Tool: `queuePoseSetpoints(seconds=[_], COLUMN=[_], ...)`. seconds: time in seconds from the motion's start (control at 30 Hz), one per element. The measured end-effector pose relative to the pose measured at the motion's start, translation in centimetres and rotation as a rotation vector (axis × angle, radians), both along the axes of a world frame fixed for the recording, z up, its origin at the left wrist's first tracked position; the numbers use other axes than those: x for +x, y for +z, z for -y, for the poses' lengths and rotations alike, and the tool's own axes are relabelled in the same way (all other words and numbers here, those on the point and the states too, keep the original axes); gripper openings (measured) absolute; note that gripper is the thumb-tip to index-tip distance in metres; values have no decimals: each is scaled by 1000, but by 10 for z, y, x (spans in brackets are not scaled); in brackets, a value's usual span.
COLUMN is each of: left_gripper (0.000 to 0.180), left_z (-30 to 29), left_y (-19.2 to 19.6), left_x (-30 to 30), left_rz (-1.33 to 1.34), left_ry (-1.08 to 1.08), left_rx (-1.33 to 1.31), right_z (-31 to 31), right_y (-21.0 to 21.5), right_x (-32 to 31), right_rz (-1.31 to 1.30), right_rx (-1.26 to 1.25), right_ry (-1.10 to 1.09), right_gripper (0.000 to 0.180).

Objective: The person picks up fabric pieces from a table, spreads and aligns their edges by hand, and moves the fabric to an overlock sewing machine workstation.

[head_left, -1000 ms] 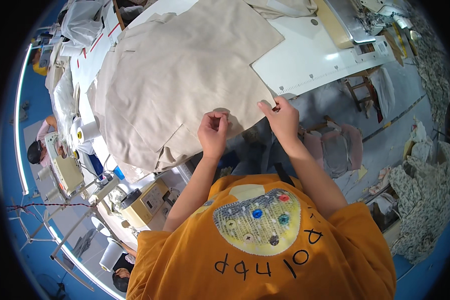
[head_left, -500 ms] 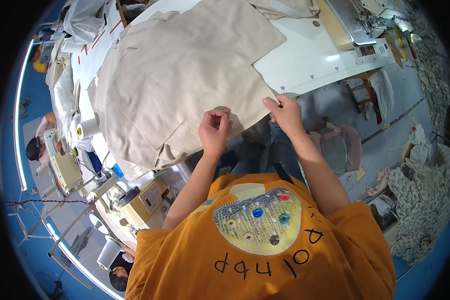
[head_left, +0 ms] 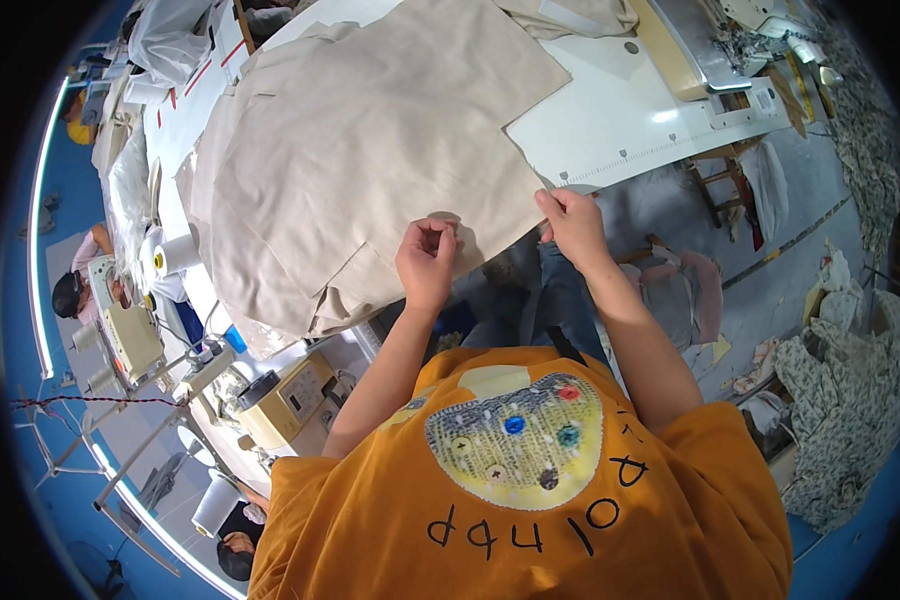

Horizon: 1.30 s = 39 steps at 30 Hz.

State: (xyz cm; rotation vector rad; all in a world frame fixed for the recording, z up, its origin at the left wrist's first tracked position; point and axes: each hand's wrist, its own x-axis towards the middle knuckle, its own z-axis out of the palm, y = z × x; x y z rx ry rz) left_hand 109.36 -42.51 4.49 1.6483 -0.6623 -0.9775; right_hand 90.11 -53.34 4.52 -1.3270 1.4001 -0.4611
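Note:
A wide beige fabric piece (head_left: 370,140) lies over the white sewing table (head_left: 600,120), with its near edge running toward me. My right hand (head_left: 573,222) pinches the fabric's right corner at the table's front edge, thumb and fingers pressed together. Along the near edge, my left hand (head_left: 427,262) rests with curled fingers on the cloth; what its fingertips grip, if anything, is hidden. Left of that hand the fabric shows a slit or folded seam and a small bunched part.
A sewing machine (head_left: 690,50) stands at the far right of the table. Below it are a wooden stool (head_left: 725,190) and a padded chair (head_left: 675,295). Patterned cloth (head_left: 840,420) is heaped at right. Machines, thread cones (head_left: 175,257) and other people are at left.
My right hand has closed its fingers on the fabric's corner, where they were looser before. My left hand has hardly moved.

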Motion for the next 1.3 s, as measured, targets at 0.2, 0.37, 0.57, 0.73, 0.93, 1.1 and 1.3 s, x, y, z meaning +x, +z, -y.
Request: queuePoseSetpoints(seconds=[0.2,0.37,0.57,0.73,0.93,1.1,1.3], left_gripper=[14,36,33,18,16,14,15], left_z=[-3,12,29,31,26,27,26], left_y=[2,48,23,7,4,7,8], left_x=[1,-20,-23,-14,-2,-2,-1], left_rz=[-8,686,682,403,-32,-130,-113], left_ry=[5,-356,-368,-279,-203,-181,-175], left_rx=[12,61,152,141,145,137,153], right_z=[-1,-10,-23,-25,-3,-8,-8], right_y=[7,20,29,15,19,-6,-7], right_x=[0,6,21,15,21,15,12], right_rz=[32,171,327,-56,-455,-116,86], right_rx=[59,59,-23,-412,-249,-282,29], right_ry=[-43,-11,243,-69,109,-14,-174], right_gripper=[45,41,33,41,39,30,30])
